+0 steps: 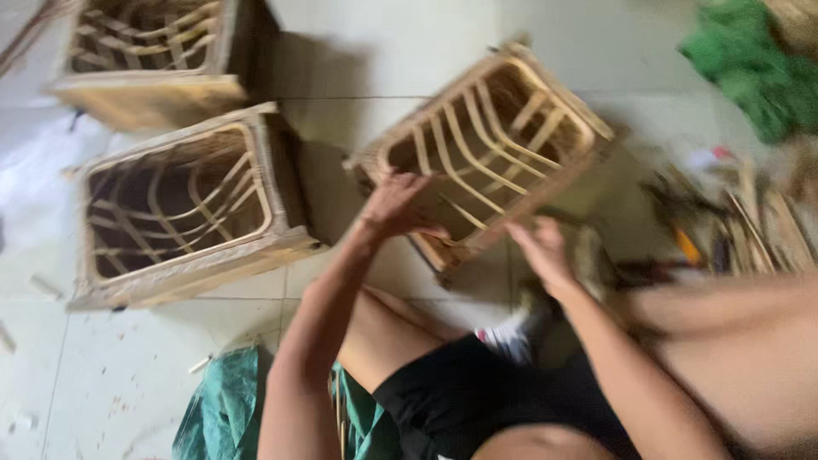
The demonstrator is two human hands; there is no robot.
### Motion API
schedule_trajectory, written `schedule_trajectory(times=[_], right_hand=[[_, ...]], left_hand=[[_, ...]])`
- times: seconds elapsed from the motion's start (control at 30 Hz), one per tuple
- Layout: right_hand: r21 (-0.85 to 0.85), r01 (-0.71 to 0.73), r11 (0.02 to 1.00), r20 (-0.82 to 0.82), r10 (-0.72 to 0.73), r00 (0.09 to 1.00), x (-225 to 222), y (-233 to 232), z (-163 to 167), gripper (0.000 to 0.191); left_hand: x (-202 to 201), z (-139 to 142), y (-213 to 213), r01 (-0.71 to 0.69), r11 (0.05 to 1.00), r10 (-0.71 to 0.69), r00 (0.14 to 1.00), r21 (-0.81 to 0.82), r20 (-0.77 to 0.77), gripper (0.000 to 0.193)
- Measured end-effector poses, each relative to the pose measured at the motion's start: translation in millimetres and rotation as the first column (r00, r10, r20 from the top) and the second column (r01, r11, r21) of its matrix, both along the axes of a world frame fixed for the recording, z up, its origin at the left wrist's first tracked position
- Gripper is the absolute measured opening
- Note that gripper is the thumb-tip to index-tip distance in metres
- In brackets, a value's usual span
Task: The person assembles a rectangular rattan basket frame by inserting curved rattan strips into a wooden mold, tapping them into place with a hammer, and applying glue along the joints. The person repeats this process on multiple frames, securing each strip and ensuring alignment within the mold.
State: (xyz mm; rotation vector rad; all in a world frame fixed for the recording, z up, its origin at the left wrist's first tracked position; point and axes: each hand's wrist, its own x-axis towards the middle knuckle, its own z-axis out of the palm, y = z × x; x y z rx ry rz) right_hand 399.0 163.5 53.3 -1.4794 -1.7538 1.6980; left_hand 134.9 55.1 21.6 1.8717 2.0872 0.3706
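- Seated on a teal cloth [223,409] on the tiled floor [128,375], we steady a rattan frame [486,145] tilted just beyond our knees.
- Our left hand [394,204] closes its grip on the frame's near rim; our right hand [545,254] rests open against the lower edge.
- The frame looks light and stiff, its thin curved slats breakable; the thick rim is the safest hold.
- Farther off, two similar frames [183,204] stand left, and tool clutter [733,230] lies right.

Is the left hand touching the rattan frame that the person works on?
Touching. The head view shows the left hand resting on the near edge of the tilted rattan frame, fingers over its rim.
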Motion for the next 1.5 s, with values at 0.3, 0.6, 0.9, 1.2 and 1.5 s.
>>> schedule_trajectory(times=[0.3, 0.6, 0.9, 1.2, 1.5], right_hand=[[0.141, -0.069, 0.988, 0.172, 0.044, 0.984, -35.4, 8.7, 37.5, 0.110], [0.160, -0.074, 0.984, 0.281, 0.026, 0.959, -63.9, 53.7, 22.7, 0.101], [0.107, 0.023, 0.994, 0.322, -0.056, 0.945, -59.8, 52.8, 11.5, 0.100], [0.202, 0.054, 0.978, 0.089, -0.073, 0.993, -55.5, 63.2, -16.4, 0.088], [0.315, -0.098, 0.944, -0.017, 0.109, 0.994, -33.2, 98.3, -44.5, 0.048]], left_hand=[[66.7, -9.0, -10.6, -0.324, 0.943, 0.328, 0.944, 0.071, -0.049, 0.119], [195.7, -51.6, -25.2, -0.807, 0.400, 0.508, 0.590, 0.434, 0.628, 0.024], [127.1, -122.9, -30.3, -0.995, -0.101, 0.733, -0.068, 0.009, 0.676, 0.035], [91.4, -126.6, -23.8, -0.989, 0.065, 0.914, 0.005, -0.132, 0.405, 0.026], [124.9, -61.7, -118.2, -0.971, 0.219, 0.926, 0.238, 0.098, 0.294, 0.026]])
